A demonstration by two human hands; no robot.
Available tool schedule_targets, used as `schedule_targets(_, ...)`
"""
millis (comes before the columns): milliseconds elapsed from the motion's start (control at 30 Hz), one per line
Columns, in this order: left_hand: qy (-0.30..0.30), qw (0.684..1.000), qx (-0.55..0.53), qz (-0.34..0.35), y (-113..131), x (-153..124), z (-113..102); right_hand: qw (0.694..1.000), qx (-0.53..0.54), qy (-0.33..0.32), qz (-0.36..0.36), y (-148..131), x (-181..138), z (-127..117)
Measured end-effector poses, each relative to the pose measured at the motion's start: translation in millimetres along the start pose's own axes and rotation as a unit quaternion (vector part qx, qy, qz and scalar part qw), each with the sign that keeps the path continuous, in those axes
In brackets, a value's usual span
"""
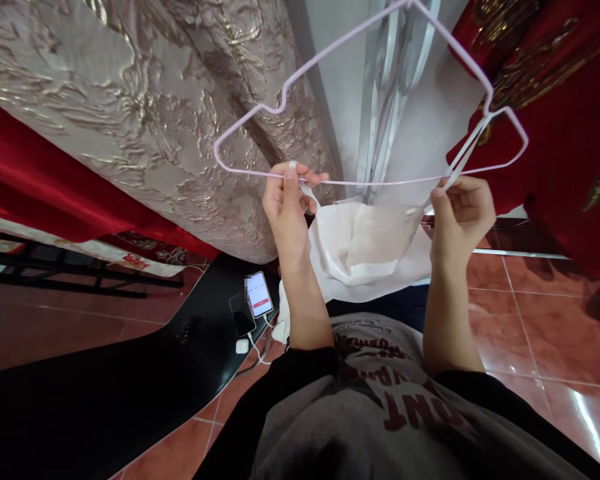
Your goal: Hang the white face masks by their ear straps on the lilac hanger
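Observation:
A pale lilac wire hanger (360, 60) hangs in front of me at chest height, its bottom bar level. My left hand (286, 200) pinches the bottom bar near its left end together with a thin white strap. My right hand (463, 212) is closed on the other white strap, which runs up to the hanger's right shoulder notch. A white strappy garment (365, 250) sags between both hands, below the bar.
A beige and gold patterned curtain (145, 113) hangs at the left, red and gold fabric (560, 100) at the right, a white wall corner (340, 80) between. A black surface (105, 393) at lower left carries a lit phone (259, 294), a second dark phone and a charger. The floor is red tile (530, 313).

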State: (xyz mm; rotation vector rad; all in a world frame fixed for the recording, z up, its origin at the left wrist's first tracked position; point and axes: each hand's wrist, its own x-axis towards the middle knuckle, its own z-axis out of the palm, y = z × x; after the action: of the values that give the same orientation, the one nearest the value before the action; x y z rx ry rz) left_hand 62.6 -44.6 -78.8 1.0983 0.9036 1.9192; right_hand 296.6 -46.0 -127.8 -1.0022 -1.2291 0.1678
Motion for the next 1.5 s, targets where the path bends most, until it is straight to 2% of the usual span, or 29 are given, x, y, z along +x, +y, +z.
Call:
schedule_targets(133, 0.003, 1.0, 0.021, -0.01, -1, 2, -1, 0.991, 0.048, -0.126, 0.007, -32, 5, 3)
schedule_targets(167, 0.001, 1.0, 0.019, -0.005, 0, 2, -2, 0.988, 0.067, -0.141, -0.003, -41, 10, 5)
schedule_targets(233, -0.005, 1.0, 0.009, 0.006, 2, 4, -4, 0.985, 0.105, -0.128, -0.04, -52, 25, 9)
schedule_targets(367, -0.015, 1.0, 0.007, -0.008, 11, 3, -7, 0.973, 0.154, -0.004, -0.174, -43, 68, 6)
schedule_targets(433, -0.018, 1.0, 0.007, -0.017, 14, 1, -7, 0.968, 0.131, 0.038, -0.209, -30, 84, -4)
schedule_targets(500, -0.021, 1.0, -0.005, -0.018, 15, 0, -7, 0.969, 0.094, 0.109, -0.199, -18, 89, -18)
schedule_targets(600, -0.036, 0.999, -0.027, -0.02, 12, 0, -5, 0.95, 0.072, 0.26, -0.161, -10, 83, -31)
schedule_targets(667, -0.042, 0.998, -0.032, -0.031, 10, 0, -3, 0.943, 0.074, 0.29, -0.147, -15, 74, -29)
schedule_targets(700, -0.042, 0.998, -0.034, -0.036, 9, 0, -2, 0.947, 0.078, 0.275, -0.145, -21, 68, -24)
schedule_targets(767, -0.04, 0.998, -0.04, -0.041, 8, 0, 1, 0.967, 0.09, 0.184, -0.149, -35, 56, -11)
schedule_targets(833, -0.039, 0.997, -0.044, -0.041, 8, -2, 2, 0.989, 0.07, -0.003, -0.131, -47, 45, 4)
schedule_targets(900, -0.037, 0.998, -0.032, -0.044, 9, -4, 1, 0.975, 0.001, -0.197, -0.104, -52, 37, 17)
schedule_targets(933, -0.033, 0.998, -0.02, -0.05, 10, -5, -1, 0.961, -0.037, -0.258, -0.095, -53, 33, 22)
schedule_targets(967, -0.027, 0.998, -0.004, -0.055, 10, -4, -4, 0.95, -0.068, -0.291, -0.092, -52, 30, 24)
schedule_targets(1067, 0.035, 0.999, 0.021, -0.036, 9, 0, -18, 0.95, -0.094, -0.279, -0.105, -47, 22, 25)
schedule_targets(1133, 0.12, 0.992, 0.021, 0.033, 7, 6, -30, 0.956, -0.09, -0.253, -0.121, -45, 20, 20)
schedule_targets(1200, 0.209, 0.97, 0.04, 0.117, 6, 12, -44, 0.958, -0.091, -0.241, -0.13, -44, 21, 15)
schedule_targets(1267, 0.247, 0.949, 0.072, 0.184, 7, 17, -55, 0.957, -0.096, -0.238, -0.132, -44, 23, 10)
schedule_targets(1300, 0.241, 0.944, 0.083, 0.209, 8, 20, -60, 0.957, -0.099, -0.24, -0.132, -44, 23, 9)
schedule_targets(1367, 0.183, 0.949, 0.097, 0.237, 12, 24, -64, 0.956, -0.1, -0.242, -0.135, -44, 24, 8)
schedule_targets(1500, -0.014, 0.97, 0.138, 0.197, 27, 39, -52, 0.958, -0.098, -0.232, -0.138, -46, 19, 11)
